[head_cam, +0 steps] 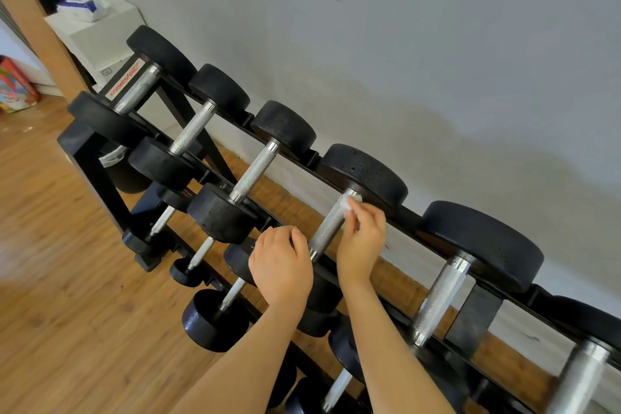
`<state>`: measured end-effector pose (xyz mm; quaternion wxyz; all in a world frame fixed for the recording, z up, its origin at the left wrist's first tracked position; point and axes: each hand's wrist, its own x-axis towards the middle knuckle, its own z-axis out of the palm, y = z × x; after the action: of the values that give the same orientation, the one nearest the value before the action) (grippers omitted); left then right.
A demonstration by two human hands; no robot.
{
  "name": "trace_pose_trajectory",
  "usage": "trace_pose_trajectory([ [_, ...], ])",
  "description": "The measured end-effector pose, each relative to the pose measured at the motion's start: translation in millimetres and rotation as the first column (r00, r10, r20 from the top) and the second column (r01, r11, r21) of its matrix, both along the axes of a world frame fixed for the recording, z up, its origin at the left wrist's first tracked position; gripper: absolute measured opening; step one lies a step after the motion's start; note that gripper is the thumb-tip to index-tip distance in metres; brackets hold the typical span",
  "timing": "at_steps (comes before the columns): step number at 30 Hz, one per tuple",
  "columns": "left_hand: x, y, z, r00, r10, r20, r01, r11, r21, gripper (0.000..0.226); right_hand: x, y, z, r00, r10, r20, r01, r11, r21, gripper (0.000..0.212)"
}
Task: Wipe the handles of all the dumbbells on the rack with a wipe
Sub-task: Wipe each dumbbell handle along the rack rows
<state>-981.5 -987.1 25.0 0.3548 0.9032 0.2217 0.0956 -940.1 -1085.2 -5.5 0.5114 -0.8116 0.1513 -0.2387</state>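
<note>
Pinched a small white wipe (349, 203) in right hand (361, 242), pressed at top end of fourth handle (327, 228), near picture's middle. Left hand (280, 265), at 9 o'clock, curled over near weight (322, 292). Probably needed rubbing downward next.

You've got nothing readable here: the red script on the rack label (125, 80) is too blurred, and the wipes pack (83, 7) print too small.

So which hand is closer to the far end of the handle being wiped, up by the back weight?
Right. The right hand pinches the wipe against the handle at that far end. The left hand sits at the near end.
</note>
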Motion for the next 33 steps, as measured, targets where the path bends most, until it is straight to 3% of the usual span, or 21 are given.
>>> trace_pose_trajectory([
  [4, -0.2, 0.5, 1.3, 1.000, -0.009, -0.012, 0.009, 1.000, 0.009, 0.031, 6.3, 4.0, 2.7, 0.997, -0.068, 0.025, 0.065, 0.994, 0.088, 0.024],
  [9, -0.2, -0.2, 1.2, 1.000, -0.009, -0.002, 0.009, 1.000, 0.007, 0.030, -7.6, 4.6, -8.3, 1.000, -0.013, 0.000, 0.013, 0.993, 0.113, 0.025],
  [16, -0.4, 0.4, -0.9, 1.000, -0.013, 0.001, 0.013, 1.000, -0.002, 0.038, 1.8, -0.5, -3.1, 1.000, -0.006, 0.018, 0.005, 0.998, 0.059, 0.021],
  [24, -0.3, 1.0, -2.3, 1.000, -0.015, -0.014, 0.014, 1.000, -0.010, 0.034, -4.1, 6.1, -1.8, 0.996, 0.067, 0.064, -0.054, 0.982, -0.183, 0.024],
  [30, -0.7, 0.6, -1.5, 0.999, -0.020, -0.031, 0.020, 1.000, 0.004, 0.028, 9.6, -12.9, 2.8, 0.987, 0.157, 0.031, -0.122, 0.864, -0.488, 0.025],
  [33, -1.0, 0.9, -0.2, 0.999, -0.030, -0.041, 0.031, 0.999, 0.011, 0.031, 4.8, -14.9, -3.6, 0.986, 0.159, 0.039, -0.124, 0.880, -0.459, 0.021],
])
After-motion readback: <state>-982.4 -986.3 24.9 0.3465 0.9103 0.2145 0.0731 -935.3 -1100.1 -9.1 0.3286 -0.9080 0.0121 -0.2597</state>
